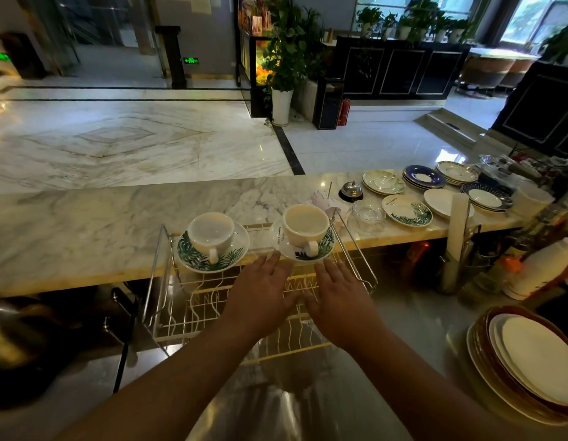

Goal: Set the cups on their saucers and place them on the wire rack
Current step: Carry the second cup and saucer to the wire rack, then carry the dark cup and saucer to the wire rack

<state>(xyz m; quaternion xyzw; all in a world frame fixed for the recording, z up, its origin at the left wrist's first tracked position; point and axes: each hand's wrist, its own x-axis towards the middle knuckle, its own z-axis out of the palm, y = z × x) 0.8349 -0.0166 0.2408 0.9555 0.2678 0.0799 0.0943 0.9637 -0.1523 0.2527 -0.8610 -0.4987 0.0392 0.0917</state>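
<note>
Two white cups stand on green-leaf saucers on the upper tier of the wire rack (168,300). The left cup (211,235) sits on its saucer (236,249) at the rack's left end. The right cup (305,227) sits on its saucer (327,248) at the right end, handle toward me. My left hand (263,294) and my right hand (340,297) hover flat over the rack just in front of the right saucer, fingers spread, holding nothing. My left fingertips nearly touch that saucer's near rim.
On the marble counter (117,218) to the right lie more saucers: a leaf-patterned one (406,214), white and blue ones (424,176), a glass dish (367,214) and a service bell (351,190). Stacked plates (530,361) sit at the lower right. A white paper roll (457,230) stands upright.
</note>
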